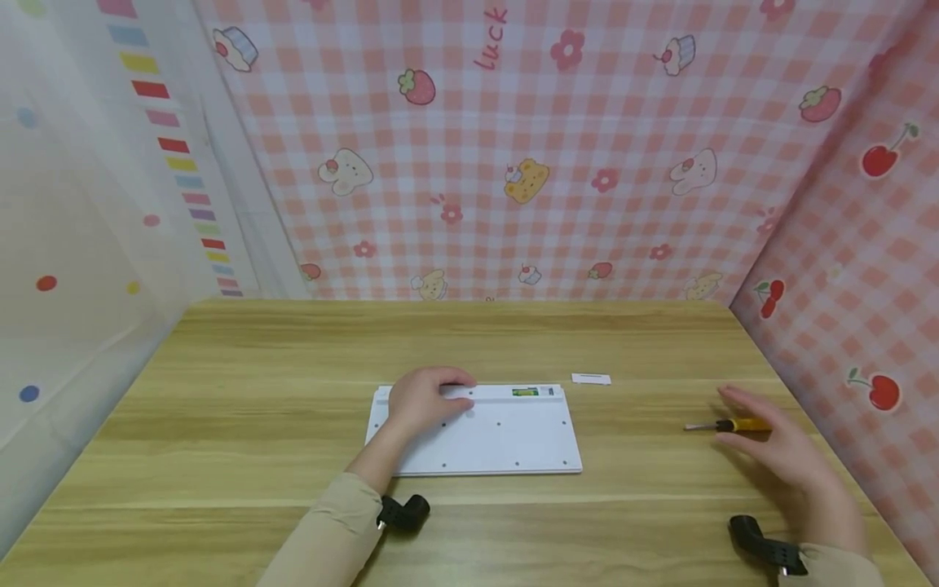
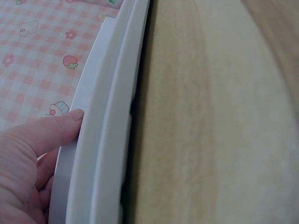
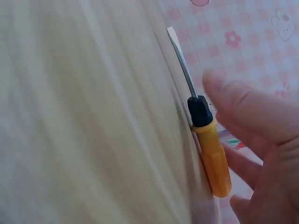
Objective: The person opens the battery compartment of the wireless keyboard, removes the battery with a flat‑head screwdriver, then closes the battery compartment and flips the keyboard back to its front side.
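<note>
A white keyboard lies underside up on the table, its screw holes showing. My left hand holds its raised far edge left of the middle, the thumb on one side and the fingers partly hidden behind. A green battery sits in the uncovered slot at the far right of that edge. Just beyond the keyboard's far right corner is a small white battery cover. Over on the right, a screwdriver with a yellow handle and flat tip lies beside my right hand, whose thumb and fingers are spread around the handle without gripping it.
The wooden table meets a pink checked curtain at the back. Another checked curtain hangs close to the right hand, and a pale dotted one stands on the left. Both wrists wear a black camera mount.
</note>
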The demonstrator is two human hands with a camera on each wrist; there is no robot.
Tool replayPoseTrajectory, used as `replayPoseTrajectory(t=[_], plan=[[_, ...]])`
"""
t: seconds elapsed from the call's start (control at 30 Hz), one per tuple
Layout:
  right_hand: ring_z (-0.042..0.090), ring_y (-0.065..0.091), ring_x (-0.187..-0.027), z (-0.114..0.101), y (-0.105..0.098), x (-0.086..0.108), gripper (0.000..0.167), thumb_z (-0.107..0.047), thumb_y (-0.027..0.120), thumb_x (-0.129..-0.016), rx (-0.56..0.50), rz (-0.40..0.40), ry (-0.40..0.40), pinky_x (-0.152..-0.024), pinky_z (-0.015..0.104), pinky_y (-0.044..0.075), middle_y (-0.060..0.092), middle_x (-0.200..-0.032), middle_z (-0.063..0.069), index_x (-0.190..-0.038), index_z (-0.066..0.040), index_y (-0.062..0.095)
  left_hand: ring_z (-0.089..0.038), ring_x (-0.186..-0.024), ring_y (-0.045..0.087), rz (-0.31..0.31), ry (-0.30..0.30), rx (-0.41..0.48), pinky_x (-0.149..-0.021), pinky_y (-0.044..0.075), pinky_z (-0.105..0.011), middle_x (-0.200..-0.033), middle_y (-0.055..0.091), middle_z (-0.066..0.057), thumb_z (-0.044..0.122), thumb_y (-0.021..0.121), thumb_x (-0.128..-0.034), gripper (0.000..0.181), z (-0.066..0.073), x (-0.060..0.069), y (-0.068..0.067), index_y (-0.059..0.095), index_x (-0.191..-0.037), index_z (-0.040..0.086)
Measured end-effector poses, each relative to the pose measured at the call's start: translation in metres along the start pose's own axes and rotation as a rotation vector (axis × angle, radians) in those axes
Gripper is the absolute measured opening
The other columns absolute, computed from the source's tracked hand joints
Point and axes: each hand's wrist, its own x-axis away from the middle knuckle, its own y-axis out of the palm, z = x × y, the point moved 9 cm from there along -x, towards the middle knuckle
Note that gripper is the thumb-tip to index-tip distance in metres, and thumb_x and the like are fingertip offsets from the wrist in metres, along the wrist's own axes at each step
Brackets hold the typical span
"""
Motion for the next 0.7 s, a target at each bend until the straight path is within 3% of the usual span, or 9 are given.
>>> replayPoseTrajectory(t=[0.13, 0.37, 0.7], plan=[[-0.019, 0.036, -0.111, 0.005, -0.002, 0.003, 0.059, 0.000, 0.078, -0.082, -0.002, 0.009, -0.004, -0.089, 0.000, 0.025, 0.041, -0.127, -0.035, -0.136, 0.003, 0.054, -0.018, -0.109, 0.065, -0.002, 0.003, 0.006, -0.092, 0.046, -0.042, -0.113, 0.071, 0.009, 0.030, 0.083, -0.0810, 0.024, 0.000, 0.000, 0.000, 0.077, -0.104, 0.030], [-0.015, 0.044, -0.114, -0.002, -0.002, 0.006, 0.048, 0.017, 0.074, -0.075, -0.055, 0.023, -0.145, -0.092, 0.003, 0.029, 0.058, -0.120, -0.027, -0.122, 0.008, 0.063, -0.019, -0.109, 0.065, -0.003, -0.001, -0.004, -0.092, 0.046, -0.042, -0.113, 0.071, 0.009, 0.031, 0.083, -0.0809, 0.024, 0.001, 0.000, 0.000, 0.077, -0.105, 0.030], [-0.017, 0.046, -0.105, 0.011, -0.005, 0.009, 0.036, 0.013, 0.075, -0.078, -0.022, 0.074, -0.055, -0.088, 0.003, 0.028, 0.060, -0.111, -0.029, -0.111, -0.002, 0.073, -0.019, -0.109, 0.065, 0.004, 0.003, -0.007, -0.092, 0.046, -0.042, -0.114, 0.071, 0.008, 0.030, 0.083, -0.0806, 0.024, 0.001, 0.000, 0.000, 0.077, -0.104, 0.029]])
